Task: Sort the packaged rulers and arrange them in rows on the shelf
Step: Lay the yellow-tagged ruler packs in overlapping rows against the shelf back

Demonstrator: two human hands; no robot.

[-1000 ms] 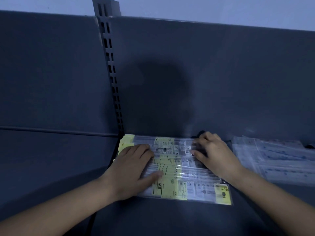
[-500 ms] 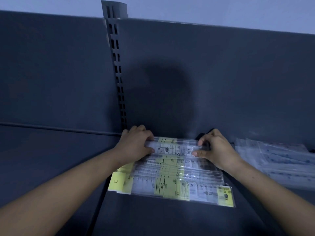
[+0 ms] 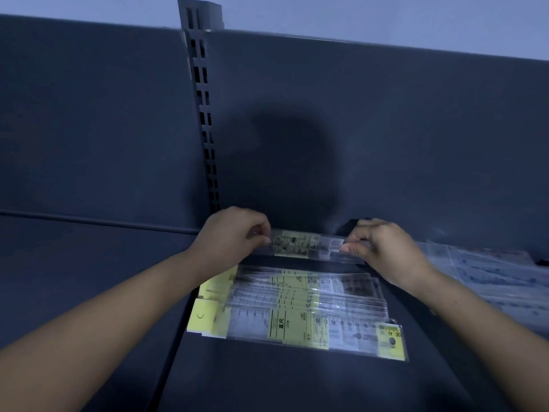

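One packaged ruler (image 3: 309, 245), clear with a yellow label, is held level against the back panel just above the shelf. My left hand (image 3: 234, 236) pinches its left end and my right hand (image 3: 386, 248) pinches its right end. Below it, a fanned row of several packaged rulers (image 3: 300, 307) with yellow labels lies flat on the dark shelf (image 3: 282, 382), overlapping toward the front edge.
A second pile of clear packages (image 3: 490, 275) lies on the shelf at the right. A slotted upright (image 3: 205, 114) runs up the dark back panel (image 3: 386, 129) just left of my left hand. Another shelf bay (image 3: 89, 263) continues to the left.
Both hands moved from pressing on the stack to the rear ruler's ends. That ruler has been lifted off the row and now sits apart at the back.
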